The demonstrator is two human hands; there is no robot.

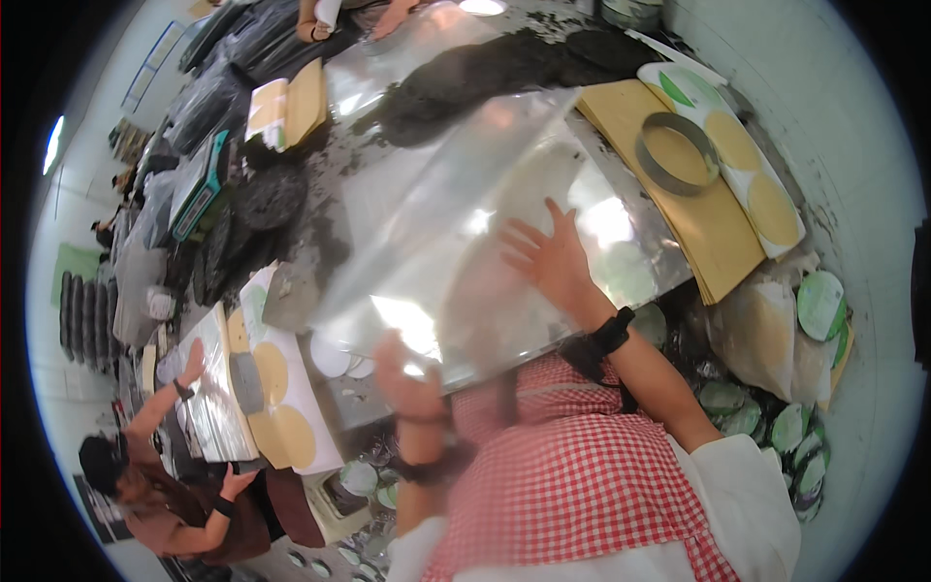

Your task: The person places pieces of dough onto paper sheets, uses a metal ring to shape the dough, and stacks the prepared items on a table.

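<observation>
Well, a clear plastic sheet [417,223] spreads below and around the right hand [553,257], whose fingers are splayed and hold nothing — the left hand [407,378] blurs by the sheet's near edge, its grip impossible to tell — while a grey ring [664,178] sits on brown sheets [700,238] right of the splayed fingers

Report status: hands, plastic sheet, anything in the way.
Right hand open over clear plastic sheet. Left hand blurred, grip unclear. Metal ring aside, on brown paper.
</observation>
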